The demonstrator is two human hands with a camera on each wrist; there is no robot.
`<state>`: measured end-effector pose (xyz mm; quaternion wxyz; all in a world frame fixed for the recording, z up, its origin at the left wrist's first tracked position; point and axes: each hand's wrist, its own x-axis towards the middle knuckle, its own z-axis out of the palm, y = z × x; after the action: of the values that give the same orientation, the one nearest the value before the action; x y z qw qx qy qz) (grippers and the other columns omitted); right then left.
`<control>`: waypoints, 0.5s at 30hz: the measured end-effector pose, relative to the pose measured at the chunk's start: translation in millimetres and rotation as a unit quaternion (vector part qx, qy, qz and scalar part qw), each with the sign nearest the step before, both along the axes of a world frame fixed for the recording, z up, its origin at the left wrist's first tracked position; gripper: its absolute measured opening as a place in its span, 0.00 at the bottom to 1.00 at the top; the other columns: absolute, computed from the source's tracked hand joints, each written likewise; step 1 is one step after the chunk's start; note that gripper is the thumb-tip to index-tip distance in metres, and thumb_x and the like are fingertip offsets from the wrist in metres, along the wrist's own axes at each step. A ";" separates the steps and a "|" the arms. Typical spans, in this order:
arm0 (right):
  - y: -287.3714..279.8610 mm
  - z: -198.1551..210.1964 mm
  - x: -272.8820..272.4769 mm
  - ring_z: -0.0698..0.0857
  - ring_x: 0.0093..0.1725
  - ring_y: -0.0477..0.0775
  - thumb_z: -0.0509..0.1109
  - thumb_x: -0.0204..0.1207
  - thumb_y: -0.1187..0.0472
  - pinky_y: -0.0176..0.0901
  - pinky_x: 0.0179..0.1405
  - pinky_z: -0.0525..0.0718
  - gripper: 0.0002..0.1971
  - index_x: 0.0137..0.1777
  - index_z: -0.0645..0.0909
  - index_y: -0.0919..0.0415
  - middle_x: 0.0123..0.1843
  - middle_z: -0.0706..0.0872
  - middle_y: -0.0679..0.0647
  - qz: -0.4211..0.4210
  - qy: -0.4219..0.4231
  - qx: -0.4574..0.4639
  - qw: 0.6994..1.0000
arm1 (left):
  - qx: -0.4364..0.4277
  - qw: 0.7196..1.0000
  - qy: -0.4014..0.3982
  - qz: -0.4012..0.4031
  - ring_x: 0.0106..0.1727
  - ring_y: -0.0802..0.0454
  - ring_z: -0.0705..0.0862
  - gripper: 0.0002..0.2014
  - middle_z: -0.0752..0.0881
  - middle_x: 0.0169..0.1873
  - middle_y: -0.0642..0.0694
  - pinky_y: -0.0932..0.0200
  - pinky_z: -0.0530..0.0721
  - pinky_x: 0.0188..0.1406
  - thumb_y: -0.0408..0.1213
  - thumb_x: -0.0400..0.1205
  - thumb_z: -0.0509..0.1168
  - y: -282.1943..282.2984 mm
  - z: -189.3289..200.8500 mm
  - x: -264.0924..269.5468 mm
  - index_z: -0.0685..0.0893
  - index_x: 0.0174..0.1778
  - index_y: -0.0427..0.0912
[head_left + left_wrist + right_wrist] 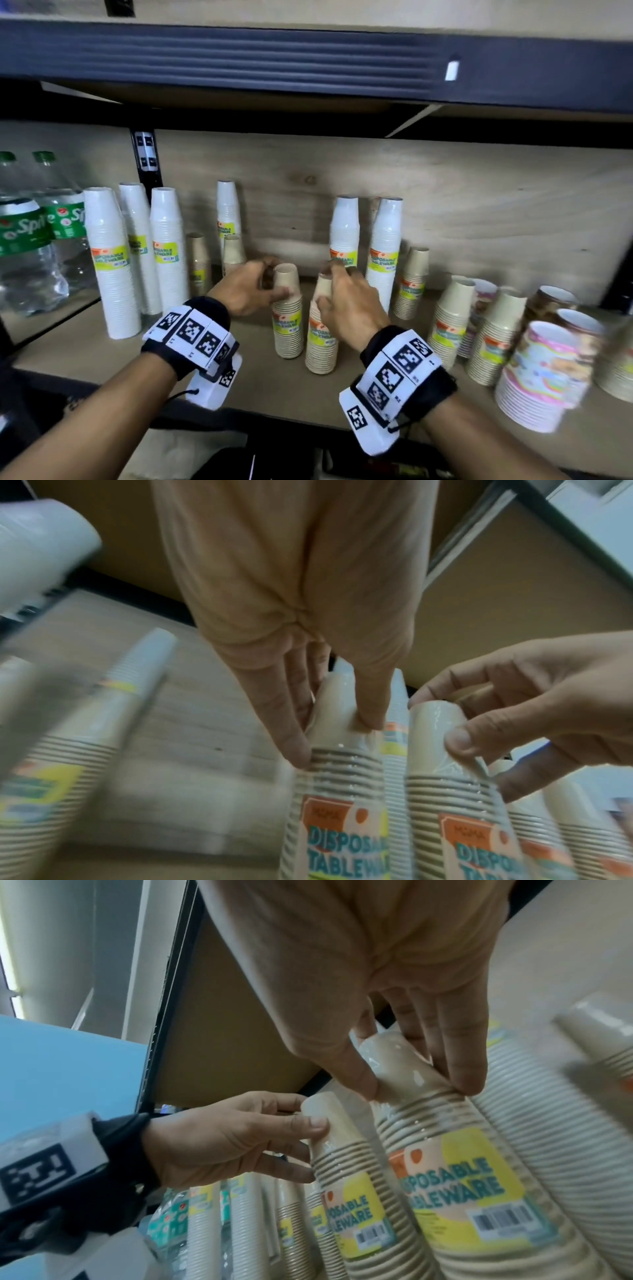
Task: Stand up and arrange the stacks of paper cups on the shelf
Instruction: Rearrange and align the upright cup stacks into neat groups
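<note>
Two wrapped stacks of beige paper cups stand side by side, bottoms up, in the middle of the wooden shelf (246,383). My left hand (274,284) grips the top of the left stack (288,322) with thumb and fingers. My right hand (329,289) grips the top of the right stack (321,342), which leans slightly. In the left wrist view my left hand (342,723) pinches the left stack (339,785), with the right hand (455,723) on the right stack (445,799). In the right wrist view the right hand (418,1088) holds its stack (455,1191).
Tall white cup stacks (109,267) and Sprite bottles (24,240) stand at the left. More white stacks (383,246) stand at the back wall. Beige stacks (448,325) and printed cups (541,370) crowd the right. The upper shelf beam (308,65) hangs overhead.
</note>
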<state>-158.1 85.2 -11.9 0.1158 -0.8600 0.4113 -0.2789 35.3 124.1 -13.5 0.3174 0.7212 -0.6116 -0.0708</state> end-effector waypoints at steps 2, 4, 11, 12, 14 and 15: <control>-1.1 -0.1 -24.0 0.81 0.64 0.63 0.68 0.77 0.58 0.50 0.63 0.77 0.21 0.69 0.69 0.50 0.66 0.77 0.56 -0.020 -0.002 0.010 1.000 | -0.004 1.000 -0.004 -0.017 0.54 0.56 0.84 0.25 0.86 0.51 0.54 0.61 0.81 0.54 0.50 0.75 0.75 -4.1 -0.3 -17.8 0.79 0.67 0.51; -2.6 -0.6 -48.0 0.80 0.65 0.61 0.68 0.76 0.58 0.49 0.63 0.77 0.22 0.69 0.69 0.50 0.66 0.77 0.56 -0.042 -0.003 0.009 0.999 | -0.007 0.999 -0.003 -0.041 0.56 0.57 0.85 0.26 0.87 0.54 0.55 0.57 0.83 0.60 0.50 0.74 0.75 -10.1 -0.9 -38.5 0.79 0.68 0.52; -11.5 0.1 -110.1 0.80 0.66 0.63 0.67 0.77 0.60 0.49 0.62 0.77 0.22 0.70 0.69 0.51 0.68 0.76 0.57 -0.114 -0.005 0.015 0.993 | -0.032 0.995 0.000 -0.099 0.51 0.54 0.86 0.26 0.86 0.53 0.53 0.51 0.85 0.58 0.47 0.77 0.72 -31.7 -3.1 -102.7 0.77 0.71 0.52; -13.2 -0.2 -114.7 0.80 0.67 0.63 0.67 0.77 0.60 0.49 0.63 0.77 0.22 0.70 0.69 0.51 0.68 0.76 0.57 -0.119 -0.005 0.016 0.993 | -0.034 0.994 0.003 -0.105 0.50 0.54 0.87 0.26 0.85 0.53 0.52 0.51 0.85 0.57 0.47 0.77 0.72 -34.3 -4.4 -108.8 0.76 0.72 0.52; -15.8 -1.8 -120.8 0.79 0.67 0.63 0.66 0.77 0.60 0.49 0.62 0.77 0.22 0.71 0.68 0.50 0.68 0.76 0.57 -0.128 -0.009 0.021 0.991 | -0.040 0.993 0.005 -0.110 0.51 0.53 0.87 0.28 0.85 0.54 0.51 0.51 0.85 0.58 0.47 0.77 0.72 -38.3 -7.6 -118.9 0.75 0.73 0.52; -16.6 -2.8 -122.1 0.79 0.67 0.63 0.66 0.77 0.60 0.51 0.63 0.77 0.22 0.70 0.68 0.50 0.68 0.76 0.57 -0.132 -0.013 0.023 0.991 | -0.043 0.993 0.007 -0.111 0.51 0.52 0.86 0.28 0.85 0.55 0.50 0.51 0.85 0.59 0.47 0.77 0.72 -39.9 -9.2 -122.2 0.75 0.74 0.52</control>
<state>-280.3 68.6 -14.8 0.1029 -0.7916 0.5260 -0.2936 -86.9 84.1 -22.7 0.3425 0.6337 -0.6885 -0.0838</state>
